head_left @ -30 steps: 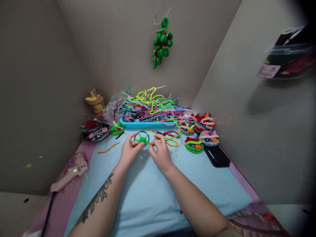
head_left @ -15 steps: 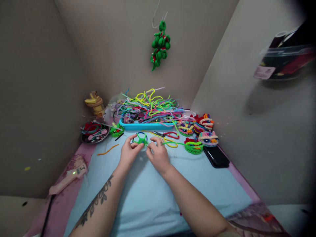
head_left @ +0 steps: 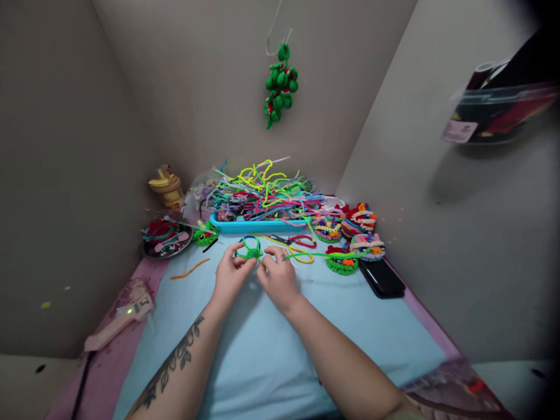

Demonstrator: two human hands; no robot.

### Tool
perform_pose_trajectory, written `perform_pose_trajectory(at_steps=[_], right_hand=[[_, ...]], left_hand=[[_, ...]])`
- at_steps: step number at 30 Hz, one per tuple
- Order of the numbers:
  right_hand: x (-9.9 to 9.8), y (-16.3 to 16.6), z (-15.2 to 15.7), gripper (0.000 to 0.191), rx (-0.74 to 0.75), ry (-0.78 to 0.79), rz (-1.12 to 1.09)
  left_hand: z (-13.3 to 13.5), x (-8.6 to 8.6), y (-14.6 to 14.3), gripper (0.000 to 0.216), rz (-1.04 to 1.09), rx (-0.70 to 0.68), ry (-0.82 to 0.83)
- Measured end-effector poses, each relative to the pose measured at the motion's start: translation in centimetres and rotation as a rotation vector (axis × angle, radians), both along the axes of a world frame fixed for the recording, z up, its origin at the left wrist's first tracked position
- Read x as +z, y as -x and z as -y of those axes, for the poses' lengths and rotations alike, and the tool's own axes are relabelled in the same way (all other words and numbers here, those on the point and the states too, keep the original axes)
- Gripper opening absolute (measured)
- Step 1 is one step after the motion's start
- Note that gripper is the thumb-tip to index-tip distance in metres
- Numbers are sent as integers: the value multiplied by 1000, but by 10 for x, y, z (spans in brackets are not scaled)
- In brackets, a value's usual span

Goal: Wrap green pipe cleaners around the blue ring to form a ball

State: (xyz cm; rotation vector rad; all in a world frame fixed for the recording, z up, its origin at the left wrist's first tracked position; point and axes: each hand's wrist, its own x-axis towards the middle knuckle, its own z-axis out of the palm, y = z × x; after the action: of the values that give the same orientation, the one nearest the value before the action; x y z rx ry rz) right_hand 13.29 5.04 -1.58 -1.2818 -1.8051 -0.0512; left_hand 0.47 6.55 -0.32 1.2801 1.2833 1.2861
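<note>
My left hand [head_left: 231,273] and my right hand [head_left: 276,275] meet over the pale blue mat [head_left: 271,326], both pinching a small pipe-cleaner wheel [head_left: 248,247] with a blue ring and a fuzzy green hub. A long green pipe cleaner [head_left: 321,255] runs from my right fingers out to the right, across the yellow loop [head_left: 301,254]. Both hands are closed on the piece, thumbs and fingertips pressed to the green centre.
Behind the hands, a turquoise tray [head_left: 258,224] holds a heap of coloured pipe cleaners. Red-handled scissors [head_left: 297,240], several finished round pieces [head_left: 350,233] and a black phone [head_left: 382,279] lie right. A pink glue gun [head_left: 118,318], a metal dish [head_left: 165,239] and an orange strand [head_left: 189,269] lie left.
Both hands drew a little closer together on the wheel. The green pipe cleaner now stretches out straight to the right from my right fingers. The view shifted slightly.
</note>
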Motion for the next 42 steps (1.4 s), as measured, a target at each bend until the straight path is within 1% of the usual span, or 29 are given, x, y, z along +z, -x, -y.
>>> perform_pose_trajectory(at_steps=[7,13,16,21,26,29,35,42], right_hand=[[-1,0,-1,13,-16,11,-57],[2,1,1,11,-8,55,-157],[1,1,0,13,-22,60,-185],[1,1,1,14,-9,9,-209],[2,0,2,14,-23,-15,-213],[3,0,2,14,-20,-16,-208],[2,1,1,13,-24,-41,-206],[1,0,1,13,-4,-23,-197]], left_hand=[[0,-2,0,50,-56,30,-43],[0,-1,0,51,-9,29,-47],[0,-1,-2,51,52,13,-21],[0,0,-3,53,160,8,52],[-1,6,-1,56,220,23,124],[-1,7,-1,57,242,9,135],[1,6,-2,55,214,-6,126],[0,2,-3,54,185,-5,80]])
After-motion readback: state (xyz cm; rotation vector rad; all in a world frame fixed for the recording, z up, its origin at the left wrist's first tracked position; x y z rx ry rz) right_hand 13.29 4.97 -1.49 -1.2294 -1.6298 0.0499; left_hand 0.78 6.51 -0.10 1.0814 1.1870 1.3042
